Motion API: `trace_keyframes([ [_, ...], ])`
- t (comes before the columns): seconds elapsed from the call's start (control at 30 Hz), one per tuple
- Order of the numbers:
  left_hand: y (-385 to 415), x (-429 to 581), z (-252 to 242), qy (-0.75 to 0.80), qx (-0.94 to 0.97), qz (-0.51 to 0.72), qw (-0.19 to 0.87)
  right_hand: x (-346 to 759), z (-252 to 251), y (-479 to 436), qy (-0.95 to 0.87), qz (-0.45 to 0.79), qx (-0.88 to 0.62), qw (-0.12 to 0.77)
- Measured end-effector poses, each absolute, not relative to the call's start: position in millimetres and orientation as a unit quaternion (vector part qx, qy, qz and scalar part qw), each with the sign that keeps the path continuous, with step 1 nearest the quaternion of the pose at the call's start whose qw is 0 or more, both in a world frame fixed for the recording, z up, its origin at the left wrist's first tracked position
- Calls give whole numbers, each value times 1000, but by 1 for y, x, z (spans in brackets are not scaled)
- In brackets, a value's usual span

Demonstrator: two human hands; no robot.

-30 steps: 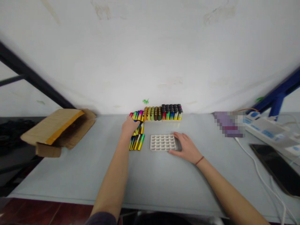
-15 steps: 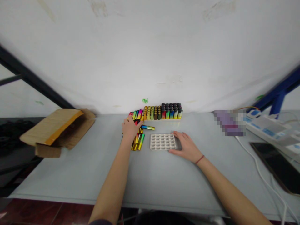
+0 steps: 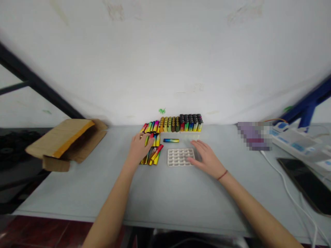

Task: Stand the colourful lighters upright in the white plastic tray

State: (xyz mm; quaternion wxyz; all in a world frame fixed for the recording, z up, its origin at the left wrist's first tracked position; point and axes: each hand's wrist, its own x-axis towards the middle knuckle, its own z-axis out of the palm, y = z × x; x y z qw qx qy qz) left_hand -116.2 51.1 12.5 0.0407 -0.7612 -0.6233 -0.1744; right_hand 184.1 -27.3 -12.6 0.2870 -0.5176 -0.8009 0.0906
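My left hand [image 3: 139, 148], thumb and fingers apart, is over the left side of the loose shiny multicolour lighters [image 3: 156, 139]. Its fingertips are partly hidden, but colours show between thumb and fingers. Nearer me, more lighters lie in a small heap, a red-and-gold one [image 3: 156, 154] slanting on top. A single blue-and-yellow lighter [image 3: 171, 140] lies crosswise to their right. Below it sits a white tray [image 3: 181, 149] with rows of oval hollows. My right hand [image 3: 209, 160] is open at the tray's right end, its thumb over the edge. Whether it touches is unclear.
Along the wall stand black-topped lighters [image 3: 191, 122], gold-topped ones [image 3: 169, 124] and slanted colourful ones [image 3: 150, 126]. An opened cardboard box [image 3: 62, 139] is at the left. On the right are a power strip [image 3: 297, 139], a dark phone [image 3: 305, 182], white cables and a blurred purple item [image 3: 252, 136].
My left hand has drawn back leftward, uncovering more lighters. The blue-and-yellow lighter has shifted right and straightened. A red-and-gold lighter now shows on the near heap. My right thumb has moved up over the tray.
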Motion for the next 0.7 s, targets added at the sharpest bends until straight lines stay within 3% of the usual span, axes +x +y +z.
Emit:
trace_keyframes([
  [0.23,8,-92,16,-568,-821,-58,8,114,23,21,-827,53,-553,84],
  [0.37,9,-96,18,-591,-796,-130,-28,87,23,48,-805,58,-589,49],
  [0.5,31,-129,26,-693,-689,-213,2,84,26,64,-786,77,-613,23],
  [0.7,60,-145,16,-747,-645,-160,1,77,37,64,-770,91,-630,40],
])
